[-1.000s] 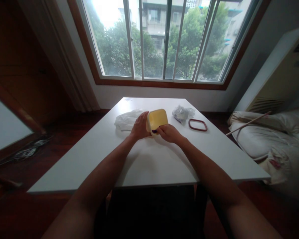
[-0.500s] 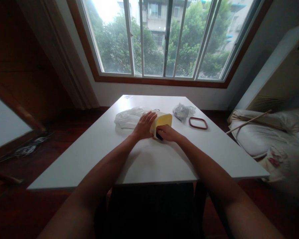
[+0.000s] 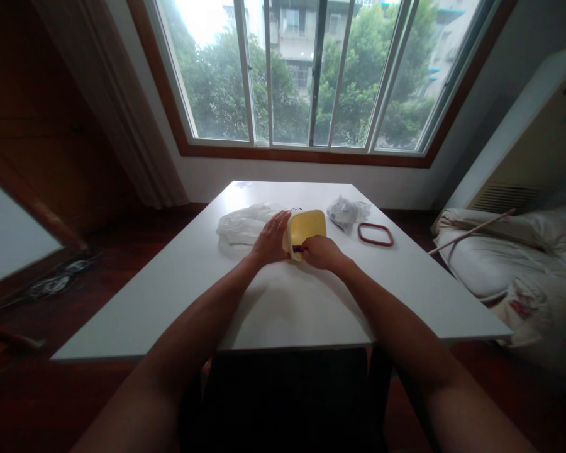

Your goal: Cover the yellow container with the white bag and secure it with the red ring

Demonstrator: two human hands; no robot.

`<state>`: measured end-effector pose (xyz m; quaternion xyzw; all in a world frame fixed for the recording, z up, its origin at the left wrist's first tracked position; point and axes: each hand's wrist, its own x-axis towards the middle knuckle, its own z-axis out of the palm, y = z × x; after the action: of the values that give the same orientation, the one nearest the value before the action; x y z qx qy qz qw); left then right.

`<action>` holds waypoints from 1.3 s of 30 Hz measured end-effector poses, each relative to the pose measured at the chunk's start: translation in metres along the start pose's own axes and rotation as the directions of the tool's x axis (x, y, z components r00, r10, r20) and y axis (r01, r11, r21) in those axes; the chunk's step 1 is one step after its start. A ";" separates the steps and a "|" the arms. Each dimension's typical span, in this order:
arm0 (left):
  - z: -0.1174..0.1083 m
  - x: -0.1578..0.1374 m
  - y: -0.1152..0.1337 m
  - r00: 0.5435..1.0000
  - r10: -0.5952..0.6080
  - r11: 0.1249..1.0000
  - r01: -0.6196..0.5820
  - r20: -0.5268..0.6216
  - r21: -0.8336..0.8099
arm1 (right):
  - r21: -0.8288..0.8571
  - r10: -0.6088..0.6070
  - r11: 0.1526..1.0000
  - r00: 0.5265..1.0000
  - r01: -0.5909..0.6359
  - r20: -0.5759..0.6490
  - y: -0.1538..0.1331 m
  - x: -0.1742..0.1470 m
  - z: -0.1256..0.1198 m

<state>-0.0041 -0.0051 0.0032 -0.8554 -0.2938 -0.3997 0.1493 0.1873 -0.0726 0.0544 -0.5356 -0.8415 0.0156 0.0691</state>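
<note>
A pale yellow plastic container is tipped on the table, its open mouth turned towards me. My left hand grips it from the left, fingers laid along its outer side. At the lower part of the mouth, my right hand is closed with its fingers just inside the rim. A small dark purple thing shows at those fingertips; its kind is unclear. Behind my left hand lies a crumpled white plastic bag. A reddish-brown rectangular frame, possibly a lid's rim, lies flat to the right.
All this stands on a white table. Near its far right side is a crumpled clear plastic bag. A covered sofa with a thin stick across it is beyond the right edge. The window lies ahead.
The container has turned so its mouth faces me more fully. My right hand has shifted slightly right, and more of the purple thing shows.
</note>
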 end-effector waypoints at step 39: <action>0.000 0.001 0.003 1.000 -0.020 0.999 0.020 0.005 -0.029 | 0.082 -0.133 0.988 0.991 0.135 -0.024 0.005 -0.005 -0.011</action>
<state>-0.0017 -0.0066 0.0037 -0.8552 -0.2970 -0.4036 0.1322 0.1956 -0.0750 0.0642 -0.4747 -0.8735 0.0410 0.0999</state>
